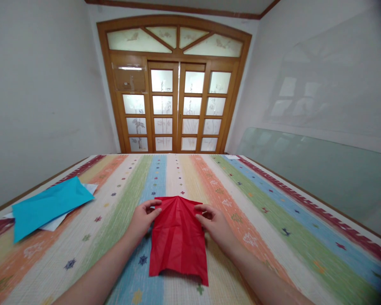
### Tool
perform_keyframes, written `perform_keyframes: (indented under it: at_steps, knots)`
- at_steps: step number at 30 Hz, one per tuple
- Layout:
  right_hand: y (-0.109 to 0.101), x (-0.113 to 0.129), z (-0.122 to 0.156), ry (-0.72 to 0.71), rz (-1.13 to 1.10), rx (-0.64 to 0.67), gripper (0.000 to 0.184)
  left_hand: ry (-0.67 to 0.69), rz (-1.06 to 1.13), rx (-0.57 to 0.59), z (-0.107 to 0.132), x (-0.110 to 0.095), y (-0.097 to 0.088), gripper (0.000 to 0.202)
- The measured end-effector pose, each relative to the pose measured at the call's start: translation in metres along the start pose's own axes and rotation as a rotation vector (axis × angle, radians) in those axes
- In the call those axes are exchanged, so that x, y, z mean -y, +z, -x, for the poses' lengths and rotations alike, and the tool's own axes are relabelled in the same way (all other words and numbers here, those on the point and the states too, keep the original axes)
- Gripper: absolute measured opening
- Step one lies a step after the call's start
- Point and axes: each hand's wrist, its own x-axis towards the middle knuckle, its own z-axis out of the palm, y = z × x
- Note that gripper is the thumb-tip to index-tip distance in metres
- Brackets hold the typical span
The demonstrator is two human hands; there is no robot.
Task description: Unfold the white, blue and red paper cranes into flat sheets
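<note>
A creased sheet of red paper [179, 237] is held up between my two hands over the striped tablecloth. Fold lines fan out from the middle of its top edge, and its lower edge curls. My left hand [145, 216] pinches the paper's upper left edge between thumb and fingers. At the upper right edge, my right hand [211, 218] grips it in the same way. The fingertips behind the sheet are partly hidden.
Blue paper [52, 205] lies over white paper [55, 223] on the table's left side. The striped tablecloth [108, 237] covers the table. A small white slip [232, 157] lies at the far edge. Wooden glazed doors [178, 106] stand beyond, and a glass panel [305, 169] leans on the right.
</note>
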Motion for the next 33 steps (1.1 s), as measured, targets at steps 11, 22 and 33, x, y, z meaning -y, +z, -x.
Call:
perform_keyframes:
  at_steps: [11, 22, 33]
  knots:
    - [-0.007, -0.010, -0.007, -0.035, 0.081, 0.064, 0.026, -0.073, -0.065, 0.071, -0.008, 0.006, -0.006, 0.031]
    - [-0.022, -0.007, -0.013, 0.141, -0.081, 0.101, 0.039, -0.153, -0.027, 0.067, -0.013, -0.007, -0.021, 0.034]
    - [-0.034, -0.002, -0.017, 0.247, -0.225, 0.156, 0.035, -0.164, -0.042, 0.115, -0.014, -0.013, -0.031, 0.032]
